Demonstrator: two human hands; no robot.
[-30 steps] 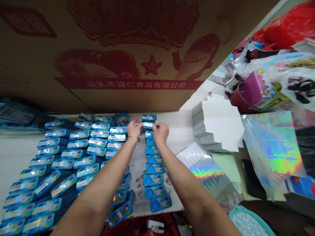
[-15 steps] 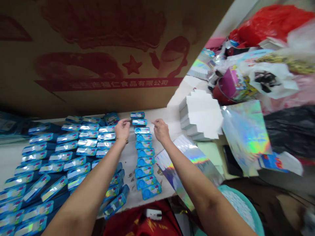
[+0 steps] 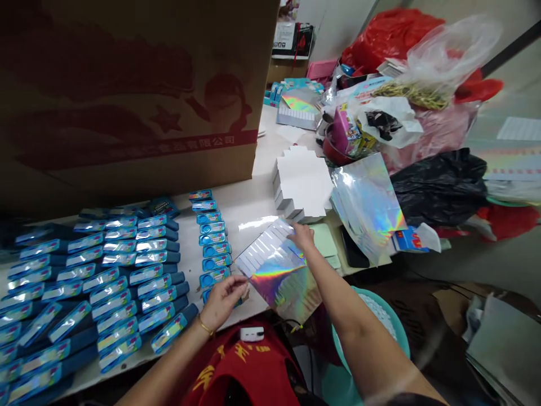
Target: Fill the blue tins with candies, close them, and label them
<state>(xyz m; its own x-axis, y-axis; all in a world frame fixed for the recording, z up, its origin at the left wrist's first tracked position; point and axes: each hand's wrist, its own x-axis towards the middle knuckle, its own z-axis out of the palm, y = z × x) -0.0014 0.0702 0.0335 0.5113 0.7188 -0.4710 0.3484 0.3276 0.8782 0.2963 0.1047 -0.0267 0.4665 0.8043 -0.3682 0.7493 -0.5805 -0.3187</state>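
Near the left corner of a shiny holographic sheet with white strips [image 3: 281, 270], my left hand [image 3: 224, 299] has its thumb and fingers drawn together; anything between them is too small to tell. My right hand [image 3: 302, 235] is closed at the sheet's upper right corner, with its fingertips on the edge. A column of small blue boxes [image 3: 213, 238] stands left of the sheet, and my left hand hides part of its near end. Further left, many more blue boxes [image 3: 150, 257] stand in packed rows.
A large brown carton [image 3: 127, 141] fills the back left. Behind the sheet is a stack of white card pieces [image 3: 306, 180]. Silver sheets [image 3: 367, 192], a black phone [image 3: 354, 248] and a black bag [image 3: 439, 186] lie right. A teal basin [image 3: 403, 332] stands below the table edge.
Both hands have left the far end of the box column and come to the holographic sheet, my left hand moving nearer my body. The view has shifted right.
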